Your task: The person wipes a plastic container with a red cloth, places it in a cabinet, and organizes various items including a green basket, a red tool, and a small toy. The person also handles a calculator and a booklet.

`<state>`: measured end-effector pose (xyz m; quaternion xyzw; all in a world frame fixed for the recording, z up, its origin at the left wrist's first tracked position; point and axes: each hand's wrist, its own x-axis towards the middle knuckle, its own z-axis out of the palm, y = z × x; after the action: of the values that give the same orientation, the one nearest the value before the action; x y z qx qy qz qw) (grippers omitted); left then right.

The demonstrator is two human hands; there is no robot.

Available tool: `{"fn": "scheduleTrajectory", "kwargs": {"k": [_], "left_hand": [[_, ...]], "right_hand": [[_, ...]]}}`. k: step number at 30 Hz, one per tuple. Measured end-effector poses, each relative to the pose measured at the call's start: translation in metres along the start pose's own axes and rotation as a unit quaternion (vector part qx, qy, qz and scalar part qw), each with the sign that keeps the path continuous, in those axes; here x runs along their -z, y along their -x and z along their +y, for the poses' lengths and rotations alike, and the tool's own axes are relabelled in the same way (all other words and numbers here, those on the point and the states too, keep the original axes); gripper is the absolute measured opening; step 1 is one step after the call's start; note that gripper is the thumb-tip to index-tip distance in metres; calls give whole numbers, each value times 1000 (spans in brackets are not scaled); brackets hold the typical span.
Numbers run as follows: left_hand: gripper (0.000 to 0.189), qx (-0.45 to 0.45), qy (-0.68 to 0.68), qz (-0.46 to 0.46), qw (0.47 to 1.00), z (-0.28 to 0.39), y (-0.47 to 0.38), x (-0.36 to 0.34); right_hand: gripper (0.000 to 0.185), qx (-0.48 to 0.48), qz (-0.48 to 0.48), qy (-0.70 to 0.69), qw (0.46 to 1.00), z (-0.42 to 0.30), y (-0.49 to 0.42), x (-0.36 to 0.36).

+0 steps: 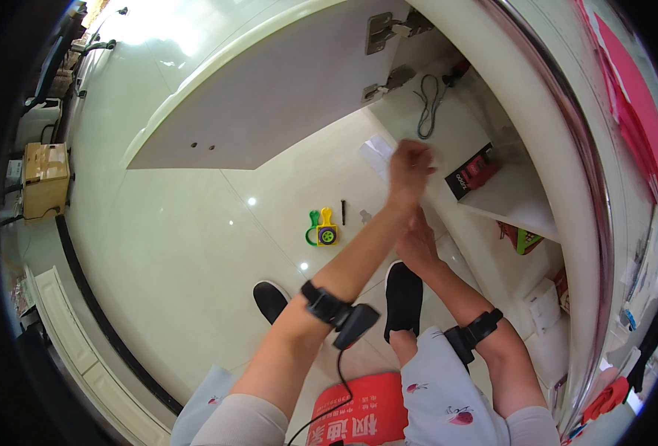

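Observation:
My left hand (411, 167) reaches toward the front of the open cabinet. It is blurred and its fingers are curled; whether it holds anything does not show. Below it, my right hand (419, 245) hangs beside the cabinet base, its fingers partly hidden behind my left forearm. Beyond my left hand, a white sheet of paper (376, 153) lies on the tiled floor. Inside the cabinet, near my left hand, are a black Zippo box (458, 179) with a red item (484, 175) on it and a looped grey cord (428, 114).
The cabinet door (262, 106) stands swung out on metal hinges. A yellow-and-green plastic piece with a small wheel (327, 236) and a thin black rod (343, 212) lie on the floor. A red-and-green item (524, 240) sits in the lower compartment. A red bag with writing (362, 410) is below me.

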<state>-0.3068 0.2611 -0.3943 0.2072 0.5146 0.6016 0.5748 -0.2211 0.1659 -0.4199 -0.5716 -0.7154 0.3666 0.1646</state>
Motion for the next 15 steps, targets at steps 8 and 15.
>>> {"fn": "scheduleTrajectory", "kwargs": {"k": [8,15], "left_hand": [[25,-75,-286,91,951,-21,28,103],[27,-55,-490,266,829,-31,124,214]], "right_hand": [[17,53,-6,91,994,35,16,3],[25,-160,-53,26,985,42,-2,-13]]}}
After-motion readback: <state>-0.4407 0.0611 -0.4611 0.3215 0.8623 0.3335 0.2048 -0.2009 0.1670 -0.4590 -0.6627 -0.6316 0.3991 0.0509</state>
